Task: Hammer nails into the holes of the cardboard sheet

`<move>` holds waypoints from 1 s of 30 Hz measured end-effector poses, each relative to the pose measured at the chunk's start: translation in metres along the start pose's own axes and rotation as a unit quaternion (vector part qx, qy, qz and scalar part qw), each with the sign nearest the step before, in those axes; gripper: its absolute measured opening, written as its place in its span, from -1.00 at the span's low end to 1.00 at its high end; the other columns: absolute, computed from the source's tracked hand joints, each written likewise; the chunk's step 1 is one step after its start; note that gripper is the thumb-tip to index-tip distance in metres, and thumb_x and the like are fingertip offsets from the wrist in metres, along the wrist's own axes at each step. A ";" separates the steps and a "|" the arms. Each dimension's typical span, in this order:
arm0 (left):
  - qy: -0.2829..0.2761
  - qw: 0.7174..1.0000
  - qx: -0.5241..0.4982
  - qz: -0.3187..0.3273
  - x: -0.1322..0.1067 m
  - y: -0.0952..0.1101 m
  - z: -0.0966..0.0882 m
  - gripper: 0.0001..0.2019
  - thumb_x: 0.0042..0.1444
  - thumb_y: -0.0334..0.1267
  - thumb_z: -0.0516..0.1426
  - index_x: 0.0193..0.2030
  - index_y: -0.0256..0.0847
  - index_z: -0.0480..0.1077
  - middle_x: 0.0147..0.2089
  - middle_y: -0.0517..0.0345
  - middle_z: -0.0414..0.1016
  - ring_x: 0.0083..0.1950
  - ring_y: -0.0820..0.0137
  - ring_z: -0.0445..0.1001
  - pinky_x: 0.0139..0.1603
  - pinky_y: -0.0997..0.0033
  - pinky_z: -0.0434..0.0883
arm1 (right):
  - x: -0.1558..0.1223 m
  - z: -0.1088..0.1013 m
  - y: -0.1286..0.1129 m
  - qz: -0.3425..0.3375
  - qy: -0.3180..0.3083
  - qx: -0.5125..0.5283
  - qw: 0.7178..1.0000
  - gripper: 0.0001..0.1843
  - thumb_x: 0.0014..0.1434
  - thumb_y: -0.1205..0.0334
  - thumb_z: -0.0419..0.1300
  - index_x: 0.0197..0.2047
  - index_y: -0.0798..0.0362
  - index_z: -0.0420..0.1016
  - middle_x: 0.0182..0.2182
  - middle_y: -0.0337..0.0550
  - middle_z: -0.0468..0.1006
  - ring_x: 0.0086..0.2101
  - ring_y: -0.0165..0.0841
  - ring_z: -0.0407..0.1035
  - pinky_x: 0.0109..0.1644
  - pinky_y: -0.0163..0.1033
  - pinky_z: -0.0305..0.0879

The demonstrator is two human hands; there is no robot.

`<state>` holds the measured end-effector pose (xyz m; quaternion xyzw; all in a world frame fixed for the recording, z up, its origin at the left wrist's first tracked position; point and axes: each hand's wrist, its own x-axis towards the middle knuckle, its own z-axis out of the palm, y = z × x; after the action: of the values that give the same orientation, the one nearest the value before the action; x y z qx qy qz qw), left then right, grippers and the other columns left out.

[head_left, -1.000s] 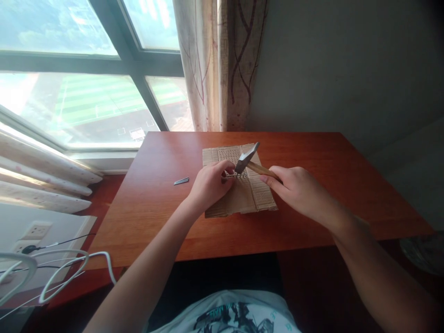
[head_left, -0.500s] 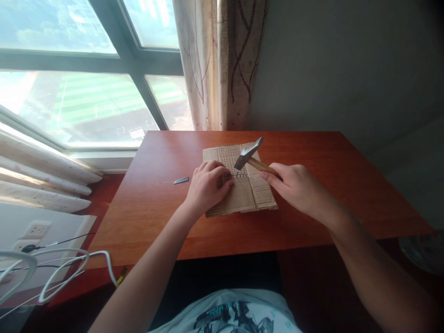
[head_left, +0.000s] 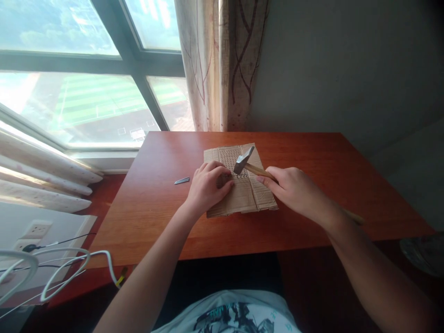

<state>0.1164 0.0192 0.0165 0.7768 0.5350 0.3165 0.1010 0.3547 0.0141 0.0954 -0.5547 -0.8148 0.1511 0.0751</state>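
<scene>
Tabletop [head_left: 312, 194] beside window [head_left: 133, 67] | cardboard [head_left: 243, 196] mid-tabletop, left edge hidden by left hand [head_left: 207, 185], thumb and index curled close, pinch: can't tell | right hand [head_left: 293, 187] wrapped round hammer [head_left: 256, 170], head over nail row [head_left: 242, 175] just beside left fingertips [head_left: 225, 170], contact unclear | loose nails [head_left: 181, 181] toward tabletop's left edge

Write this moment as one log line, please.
right hand: grips hammer over cardboard | left hand: on cardboard | loose nails: on table

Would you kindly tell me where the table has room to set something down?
The table looks bare right of the cardboard, beyond the right hand, and between the dark rods and its left edge. On and over the cardboard it is crowded: left hand, hammer, dark pins.
</scene>
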 end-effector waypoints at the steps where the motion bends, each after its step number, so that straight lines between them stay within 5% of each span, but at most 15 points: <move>1: -0.001 1.000 -0.001 -0.001 0.000 0.000 0.000 -0.83 0.13 -0.19 0.23 -0.13 -0.10 0.50 -0.01 0.11 0.51 0.06 0.20 0.42 0.11 0.14 0.34 | 0.000 0.000 0.000 -0.001 0.001 -0.001 1.000 -0.52 0.37 -0.15 -0.07 -0.45 0.01 0.21 -0.56 -0.23 0.39 -0.53 -0.39 0.24 -0.41 -0.24 -0.11; 7: -0.001 1.000 0.000 -0.002 0.000 0.001 0.001 -0.83 0.14 -0.18 0.23 -0.13 -0.09 0.50 -0.01 0.12 0.51 0.06 0.21 0.41 0.13 0.13 0.33 | 0.000 0.002 0.004 -0.011 0.006 0.003 1.000 -0.56 0.36 -0.09 -0.02 -0.46 0.01 0.20 -0.57 -0.25 0.37 -0.54 -0.39 0.22 -0.42 -0.24 -0.09; 12: -0.003 1.000 0.005 -0.003 -0.001 0.003 0.000 -0.83 0.14 -0.19 0.23 -0.13 -0.10 0.49 0.00 0.12 0.50 0.07 0.21 0.40 0.13 0.10 0.34 | 0.002 -0.001 0.014 -0.025 0.135 0.100 0.985 -0.53 0.33 -0.11 0.05 -0.50 0.01 0.15 -0.65 -0.33 0.21 -0.60 -0.45 0.10 -0.46 -0.25 -0.08; 16: -0.001 1.000 0.001 -0.002 -0.001 0.003 0.000 -0.84 0.13 -0.20 0.23 -0.13 -0.09 0.48 -0.01 0.12 0.49 0.07 0.21 0.40 0.11 0.11 0.35 | 0.014 0.005 0.022 -0.002 0.285 0.312 0.906 -0.49 0.26 -0.17 0.13 -0.52 -0.01 0.12 -0.65 -0.35 0.15 -0.63 -0.48 0.06 -0.54 -0.27 -0.06; 21: -0.003 1.000 0.002 -0.007 0.000 0.003 -0.001 -0.85 0.13 -0.21 0.24 -0.15 -0.10 0.48 -0.01 0.11 0.50 0.07 0.20 0.40 0.10 0.11 0.35 | 0.036 0.022 0.032 -0.008 0.369 0.497 0.785 -0.42 0.21 -0.22 0.17 -0.56 -0.03 0.03 -0.70 -0.42 0.01 -0.71 -0.54 -0.06 -0.64 -0.30 -0.10; 27: -0.013 1.000 0.011 -0.006 -0.001 0.005 -0.003 -0.84 0.15 -0.19 0.22 -0.13 -0.10 0.47 0.00 0.09 0.49 0.07 0.19 0.40 0.10 0.10 0.35 | 0.041 0.037 0.043 -0.008 0.444 0.511 0.736 -0.43 0.19 -0.21 0.18 -0.57 -0.02 0.04 -0.70 -0.41 0.05 -0.70 -0.53 -0.01 -0.65 -0.32 -0.04; 30: -0.016 1.000 0.021 -0.003 -0.001 0.008 -0.003 -0.83 0.15 -0.18 0.22 -0.12 -0.09 0.48 0.01 0.08 0.50 0.08 0.18 0.40 0.11 0.09 0.36 | 0.039 0.038 0.049 -0.026 0.405 0.533 0.742 -0.45 0.21 -0.19 0.17 -0.56 -0.01 0.06 -0.68 -0.40 0.09 -0.68 -0.52 0.04 -0.63 -0.32 0.01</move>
<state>0.1200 0.0145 0.0226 0.7824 0.5418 0.2923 0.0941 0.3722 0.0603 0.0420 -0.4117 -0.5083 0.3196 0.6856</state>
